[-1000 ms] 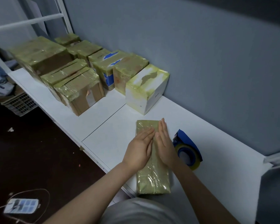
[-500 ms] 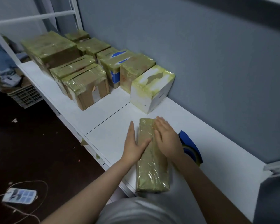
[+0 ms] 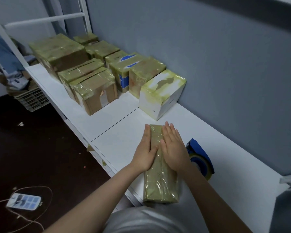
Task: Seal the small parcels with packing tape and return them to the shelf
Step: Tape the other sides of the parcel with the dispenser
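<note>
A long flat parcel (image 3: 160, 184) wrapped in yellowish tape lies on the white shelf board (image 3: 118, 140) in front of me. My left hand (image 3: 145, 151) lies flat along the parcel's left edge, fingers straight, thumb on its top. My right hand (image 3: 173, 147) presses flat on the parcel's top right, fingers straight. A blue tape dispenser (image 3: 200, 157) with a roll of packing tape sits just right of my right wrist, partly hidden by it.
Several taped parcels (image 3: 94, 88) stand in rows at the back left of the shelf, the nearest a white box (image 3: 161, 93). A grey wall runs along the right. Below left lie a dark floor, a power strip (image 3: 24, 201) and a plastic crate (image 3: 32, 100).
Both hands have slid apart and forward along the parcel: my left moved from its top to the left edge, my right toward the far end. The camera drifted left.
</note>
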